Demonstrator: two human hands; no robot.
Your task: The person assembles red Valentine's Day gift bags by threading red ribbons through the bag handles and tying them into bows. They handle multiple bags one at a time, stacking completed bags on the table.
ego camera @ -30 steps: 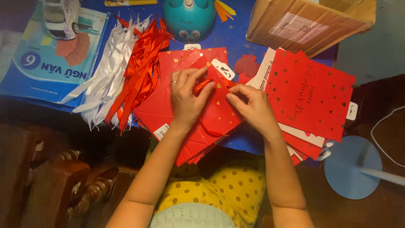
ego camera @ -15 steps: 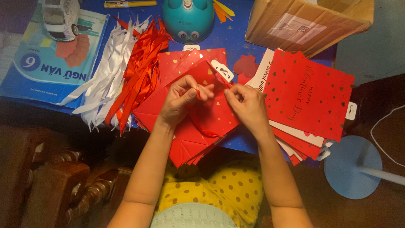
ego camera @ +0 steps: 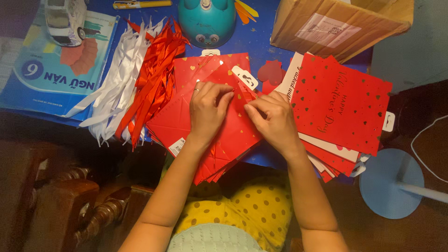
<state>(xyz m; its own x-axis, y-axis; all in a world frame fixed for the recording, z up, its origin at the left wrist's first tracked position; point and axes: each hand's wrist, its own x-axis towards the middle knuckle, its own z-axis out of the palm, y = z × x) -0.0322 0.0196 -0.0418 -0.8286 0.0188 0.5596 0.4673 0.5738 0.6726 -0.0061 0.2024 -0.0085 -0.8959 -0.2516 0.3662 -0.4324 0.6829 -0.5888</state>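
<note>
A blue tabletop carried everything. A brown cardboard box sat at its far right corner, its contents out of view. Near the front edge lay a stack of flat red paper bags speckled with small gold hearts, the top one bearing a white hang tag. The left hand and right hand both pinched the top bag's folded edge at mid-stack, fingertips nearly meeting. 2 ribbon bundles, red ribbons and white ribbons, lay just left.

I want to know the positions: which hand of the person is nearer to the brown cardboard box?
Right. The right hand rests on the folded red paper, below and left of the cardboard box. The left hand lies farther left on the same paper, beside the red ribbons.
</note>
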